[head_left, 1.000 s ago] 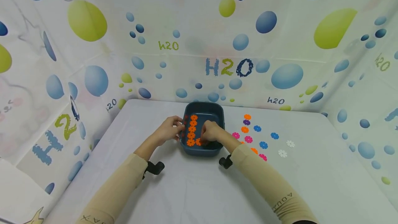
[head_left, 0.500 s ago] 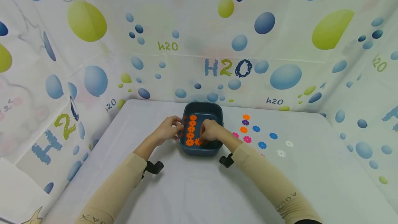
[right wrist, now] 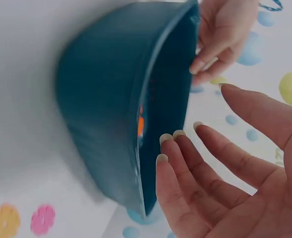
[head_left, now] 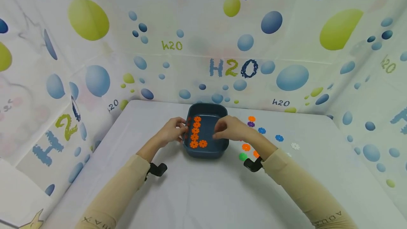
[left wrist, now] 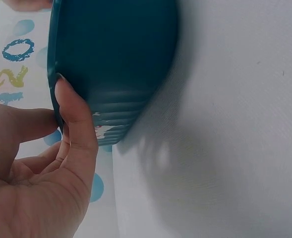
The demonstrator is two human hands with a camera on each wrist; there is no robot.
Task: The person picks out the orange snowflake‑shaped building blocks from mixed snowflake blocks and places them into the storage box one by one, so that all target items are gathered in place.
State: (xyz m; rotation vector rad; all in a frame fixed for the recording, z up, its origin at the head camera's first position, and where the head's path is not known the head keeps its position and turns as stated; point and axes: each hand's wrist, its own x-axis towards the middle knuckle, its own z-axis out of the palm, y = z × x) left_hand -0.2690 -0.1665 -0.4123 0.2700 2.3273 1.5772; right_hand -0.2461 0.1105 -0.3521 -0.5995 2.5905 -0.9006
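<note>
A dark blue plastic bin (head_left: 206, 154) stands on the table. Inside, orange flower-shaped pieces (head_left: 195, 130) lie in an L: a column along the left side, plus one orange piece (head_left: 202, 144) beside its near end. My left hand (head_left: 171, 130) pinches the bin's left rim; in the left wrist view the thumb and fingers sit on either side of the wall (left wrist: 116, 54). Over the bin's right rim hovers my right hand (head_left: 233, 128). Its fingers are spread with nothing between them, as the right wrist view shows (right wrist: 235, 173).
Right of the bin, loose flower pieces are scattered: a green piece (head_left: 243, 157), an orange piece (head_left: 246, 147), a purple piece (head_left: 251, 124), a blue piece (head_left: 279, 138) and a white piece (head_left: 295, 146), among others. My right forearm covers some. A printed curtain (head_left: 203, 45) hangs behind the table.
My right hand has risen out of the bin and moved right, its fingers opening. The orange piece it was touching now lies uncovered. The left hand keeps its place on the rim.
</note>
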